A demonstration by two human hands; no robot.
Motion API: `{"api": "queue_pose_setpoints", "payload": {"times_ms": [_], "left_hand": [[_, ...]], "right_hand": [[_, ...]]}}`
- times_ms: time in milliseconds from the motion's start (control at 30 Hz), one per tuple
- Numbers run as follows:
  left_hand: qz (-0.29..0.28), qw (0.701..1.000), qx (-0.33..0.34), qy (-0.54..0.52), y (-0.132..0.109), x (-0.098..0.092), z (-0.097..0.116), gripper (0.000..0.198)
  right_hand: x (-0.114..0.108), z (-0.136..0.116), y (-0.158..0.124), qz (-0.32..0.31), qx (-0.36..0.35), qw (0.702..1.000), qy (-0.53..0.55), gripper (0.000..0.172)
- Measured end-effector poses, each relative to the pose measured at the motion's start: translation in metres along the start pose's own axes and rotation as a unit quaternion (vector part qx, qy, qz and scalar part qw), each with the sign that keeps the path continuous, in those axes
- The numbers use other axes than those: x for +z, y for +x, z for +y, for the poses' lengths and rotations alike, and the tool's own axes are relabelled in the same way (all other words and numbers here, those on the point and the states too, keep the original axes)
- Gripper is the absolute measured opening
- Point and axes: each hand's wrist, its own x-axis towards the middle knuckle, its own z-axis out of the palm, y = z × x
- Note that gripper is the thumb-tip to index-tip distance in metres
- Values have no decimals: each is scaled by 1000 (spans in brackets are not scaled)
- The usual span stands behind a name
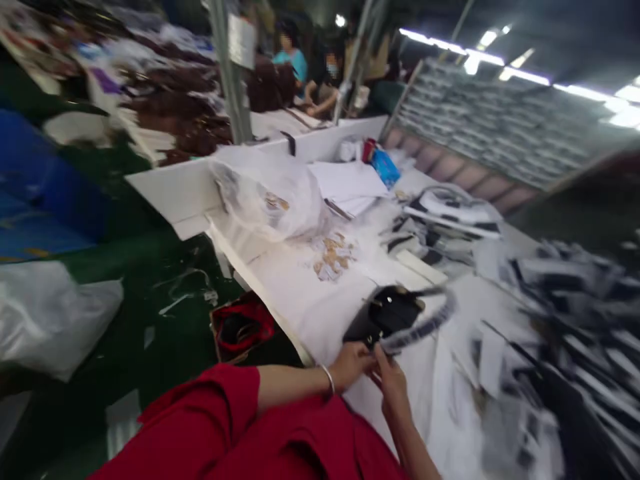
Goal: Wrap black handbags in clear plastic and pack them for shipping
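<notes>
A small black handbag (359, 325) stands on the white table in front of me, its top open and its dark inside showing. Gold-coloured metal bits glint at its rim. From it loops a handle (423, 328) covered in pale printed wrapping, blurred by motion. My left hand (350, 365), with a bangle at the wrist, is closed on the bag's near edge. Right beside it, my right hand (393, 380) pinches where the wrapped handle meets the bag. The fingertips of both hands nearly touch, and what lies between them is too small to make out.
Small tan and white pieces (334, 257) lie beyond the bag, near a clear plastic bag (273, 190). Piled wrapped straps (580, 287) cover the right side. A red-lined box (243, 327) sits below the table's left edge. Two people (323, 93) sit farther back.
</notes>
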Motion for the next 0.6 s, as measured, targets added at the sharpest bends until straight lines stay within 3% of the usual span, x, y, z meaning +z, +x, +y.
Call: {"api": "queue_pose_setpoints", "payload": {"times_ms": [67, 133, 300, 367, 600], "left_hand": [[-16, 1000, -3, -23, -2, 15, -7, 24], [-26, 999, 0, -37, 1, 16, -6, 24], [-36, 997, -8, -67, 5, 5, -1, 28], [-37, 997, 0, -70, 4, 5, -3, 31], [-58, 995, -14, -77, 2, 5, 0, 37]], "right_hand": [[-20, 11, -26, 73, 12, 996, 57, 47], [-26, 6, -35, 85, 3, 991, 107, 44], [-37, -12, -41, -78, 26, 973, 215, 38], [-41, -12, -46, -115, 53, 964, 234, 41], [-18, -13, -40, 6, 100, 955, 280, 46]]}}
